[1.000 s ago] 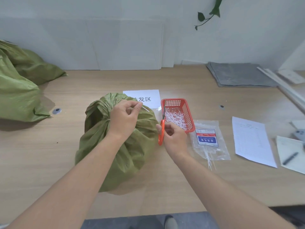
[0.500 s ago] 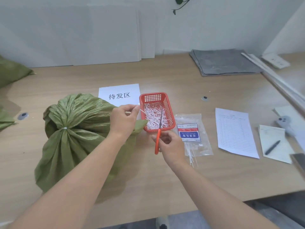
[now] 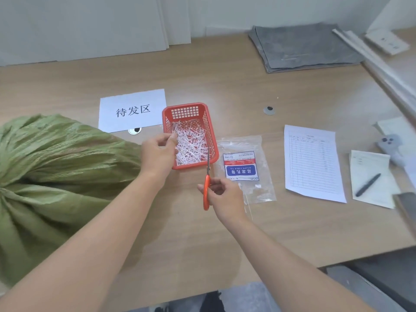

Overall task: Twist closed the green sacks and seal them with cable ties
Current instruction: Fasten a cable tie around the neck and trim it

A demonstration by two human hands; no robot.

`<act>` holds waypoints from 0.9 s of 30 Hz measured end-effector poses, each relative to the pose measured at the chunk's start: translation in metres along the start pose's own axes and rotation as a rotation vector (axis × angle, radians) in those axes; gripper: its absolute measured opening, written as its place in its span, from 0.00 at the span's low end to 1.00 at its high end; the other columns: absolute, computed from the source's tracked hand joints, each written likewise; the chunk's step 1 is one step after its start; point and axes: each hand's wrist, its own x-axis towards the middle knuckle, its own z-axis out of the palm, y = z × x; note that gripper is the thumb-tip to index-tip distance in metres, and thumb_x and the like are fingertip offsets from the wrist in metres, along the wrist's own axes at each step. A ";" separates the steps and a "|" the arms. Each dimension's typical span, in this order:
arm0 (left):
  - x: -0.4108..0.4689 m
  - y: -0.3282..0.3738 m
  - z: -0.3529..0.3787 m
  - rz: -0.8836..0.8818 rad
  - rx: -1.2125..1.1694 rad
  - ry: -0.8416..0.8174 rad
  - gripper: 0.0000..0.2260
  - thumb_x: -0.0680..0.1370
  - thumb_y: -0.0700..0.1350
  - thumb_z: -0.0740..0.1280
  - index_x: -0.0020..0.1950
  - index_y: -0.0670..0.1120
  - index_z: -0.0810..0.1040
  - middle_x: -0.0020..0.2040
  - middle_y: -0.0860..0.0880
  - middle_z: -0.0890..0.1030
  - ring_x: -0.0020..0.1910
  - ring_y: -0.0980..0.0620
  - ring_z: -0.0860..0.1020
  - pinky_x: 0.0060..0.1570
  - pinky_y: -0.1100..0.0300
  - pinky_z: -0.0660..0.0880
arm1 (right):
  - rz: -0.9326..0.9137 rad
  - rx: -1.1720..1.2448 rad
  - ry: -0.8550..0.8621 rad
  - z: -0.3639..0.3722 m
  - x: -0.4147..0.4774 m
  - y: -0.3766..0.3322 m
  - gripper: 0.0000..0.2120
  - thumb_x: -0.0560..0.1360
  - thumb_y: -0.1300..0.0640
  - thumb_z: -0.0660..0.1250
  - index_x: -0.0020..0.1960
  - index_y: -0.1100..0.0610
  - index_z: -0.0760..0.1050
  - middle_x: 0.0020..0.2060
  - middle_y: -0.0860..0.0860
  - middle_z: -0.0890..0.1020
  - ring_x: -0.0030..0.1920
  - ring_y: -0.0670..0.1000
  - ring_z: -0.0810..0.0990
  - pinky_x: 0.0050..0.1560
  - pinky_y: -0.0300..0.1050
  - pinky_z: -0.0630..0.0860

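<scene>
A green sack, its neck gathered at the far left edge, lies on the left of the wooden table. My left hand hovers at the left rim of a red basket full of white cable-tie offcuts, fingers curled together. I cannot tell if a white offcut is still pinched there. My right hand grips orange-handled scissors, blades shut and pointing at the basket's near right corner. A clear bag of cable ties lies right of the basket.
A white sign with printed characters lies behind the sack. A printed form, a notepad with a pen and a grey device sit to the right. Folded grey cloth lies at the back right.
My left hand left the sack's neck and moved right to the basket, carrying a white tie offcut. The scissors moved right with my right hand. My view swung right, pushing the sack to the left.
</scene>
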 end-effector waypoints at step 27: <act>0.001 -0.051 0.017 -0.184 0.061 -0.204 0.21 0.87 0.50 0.56 0.80 0.49 0.63 0.74 0.50 0.72 0.69 0.49 0.75 0.64 0.49 0.77 | 0.221 -0.371 -0.102 0.019 0.012 0.082 0.11 0.71 0.60 0.76 0.43 0.46 0.78 0.36 0.44 0.81 0.37 0.43 0.80 0.41 0.43 0.79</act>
